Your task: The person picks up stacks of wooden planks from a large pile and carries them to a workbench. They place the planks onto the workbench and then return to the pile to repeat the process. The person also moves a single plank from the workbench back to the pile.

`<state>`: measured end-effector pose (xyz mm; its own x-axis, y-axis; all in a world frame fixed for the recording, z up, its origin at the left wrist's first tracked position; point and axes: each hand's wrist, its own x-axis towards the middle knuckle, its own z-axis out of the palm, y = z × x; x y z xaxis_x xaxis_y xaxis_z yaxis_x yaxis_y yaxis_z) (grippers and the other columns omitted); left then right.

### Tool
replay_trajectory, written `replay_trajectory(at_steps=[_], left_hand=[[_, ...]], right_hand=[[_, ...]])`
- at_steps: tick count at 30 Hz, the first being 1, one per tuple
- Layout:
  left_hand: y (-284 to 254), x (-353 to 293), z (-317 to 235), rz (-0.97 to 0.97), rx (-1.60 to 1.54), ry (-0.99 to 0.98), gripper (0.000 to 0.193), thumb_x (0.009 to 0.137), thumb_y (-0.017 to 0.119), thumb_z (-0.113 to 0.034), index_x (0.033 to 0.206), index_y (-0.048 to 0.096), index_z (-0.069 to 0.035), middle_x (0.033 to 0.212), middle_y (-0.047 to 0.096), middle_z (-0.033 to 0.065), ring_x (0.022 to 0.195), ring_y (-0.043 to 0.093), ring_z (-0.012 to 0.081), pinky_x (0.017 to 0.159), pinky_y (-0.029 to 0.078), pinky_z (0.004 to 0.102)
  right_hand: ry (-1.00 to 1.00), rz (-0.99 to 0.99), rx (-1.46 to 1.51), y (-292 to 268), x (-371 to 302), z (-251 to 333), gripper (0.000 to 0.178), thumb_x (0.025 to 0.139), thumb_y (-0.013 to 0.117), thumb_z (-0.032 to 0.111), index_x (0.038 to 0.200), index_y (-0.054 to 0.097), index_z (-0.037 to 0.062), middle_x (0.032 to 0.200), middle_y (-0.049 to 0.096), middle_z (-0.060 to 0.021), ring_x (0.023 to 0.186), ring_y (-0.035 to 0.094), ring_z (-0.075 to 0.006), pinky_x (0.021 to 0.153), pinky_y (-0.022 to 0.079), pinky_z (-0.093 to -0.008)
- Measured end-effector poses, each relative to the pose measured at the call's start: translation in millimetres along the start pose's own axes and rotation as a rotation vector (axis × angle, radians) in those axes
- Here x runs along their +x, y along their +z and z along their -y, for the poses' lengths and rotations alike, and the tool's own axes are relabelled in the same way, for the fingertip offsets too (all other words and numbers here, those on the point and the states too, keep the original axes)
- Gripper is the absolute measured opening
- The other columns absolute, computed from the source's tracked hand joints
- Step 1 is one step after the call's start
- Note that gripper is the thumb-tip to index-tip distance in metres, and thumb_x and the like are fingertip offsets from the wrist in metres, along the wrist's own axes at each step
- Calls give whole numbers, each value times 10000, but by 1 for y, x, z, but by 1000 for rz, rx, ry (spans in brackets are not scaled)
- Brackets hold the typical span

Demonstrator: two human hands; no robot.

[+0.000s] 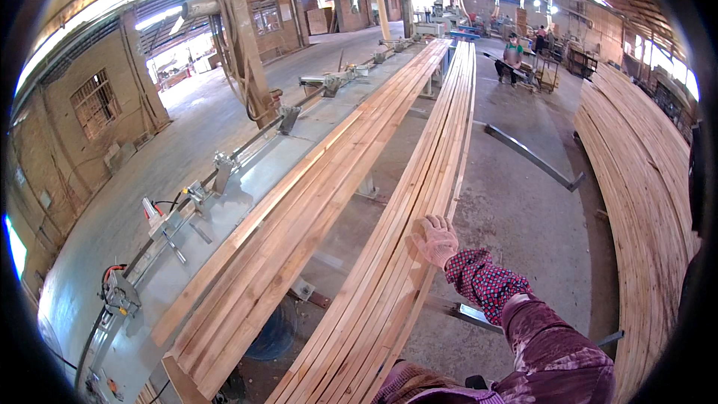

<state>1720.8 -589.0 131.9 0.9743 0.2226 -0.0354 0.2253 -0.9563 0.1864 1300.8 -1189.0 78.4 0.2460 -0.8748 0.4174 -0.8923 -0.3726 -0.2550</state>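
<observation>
My right hand (435, 239), in a pale work glove with a checked cuff, lies on the right edge of a bundle of long wooden strips (407, 254). Its fingers are stretched out over the strips, holding nothing that I can see. The bundle runs from the lower edge far into the hall. To its left, a second row of long boards (299, 217) lies along a grey metal bench (247, 206). My left hand does not show.
Clamps (120, 292) with hoses line the bench's left side. A tall stack of boards (636, 202) stands at right. Metal bars (531, 153) jut out over the floor beside the strips. A blue bin (273, 337) sits below, between the rows. Another person (511, 58) sits farther back.
</observation>
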Motion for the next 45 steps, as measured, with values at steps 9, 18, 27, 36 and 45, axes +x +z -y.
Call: replay_trajectory(at_steps=[9,18,27,36,45], left_hand=[[1,2,4,-15,30,4,669,972,443,-527,1313,605,26,1305,607,269,1189,596,408,1016,457,499],[5,6,4,-17,43,8,669,969,451,-526,1303,607,32,1280,616,280,1167,607,415,996,469,499],[7,9,8,-17,54,6,669,966,459,-526,1293,609,38,1256,625,292,1146,617,422,976,482,499],[9,10,12,-20,58,0,669,962,468,-525,1283,611,44,1231,634,303,1124,627,429,956,495,499],[29,26,31,-131,150,91,559,1002,436,-504,1144,680,-22,1065,697,222,933,666,418,802,539,488]], right_hand=[[-16,-32,-1,7,2,0,528,923,577,419,1292,590,41,1373,556,-167,1321,464,-337,1165,302,-466],[0,9,-8,-1,1,2,501,934,580,405,1281,582,44,1396,533,-165,1343,443,-337,1168,300,-464],[-3,-4,4,-2,1,3,509,931,585,401,1285,582,35,1381,540,-179,1335,452,-351,1166,308,-468],[8,-1,2,4,2,-1,529,929,561,425,1300,577,48,1392,535,-150,1341,443,-337,1185,279,-472],[8,24,-1,-2,1,2,529,942,567,421,1315,562,46,1401,525,-173,1346,437,-348,1176,290,-473]])
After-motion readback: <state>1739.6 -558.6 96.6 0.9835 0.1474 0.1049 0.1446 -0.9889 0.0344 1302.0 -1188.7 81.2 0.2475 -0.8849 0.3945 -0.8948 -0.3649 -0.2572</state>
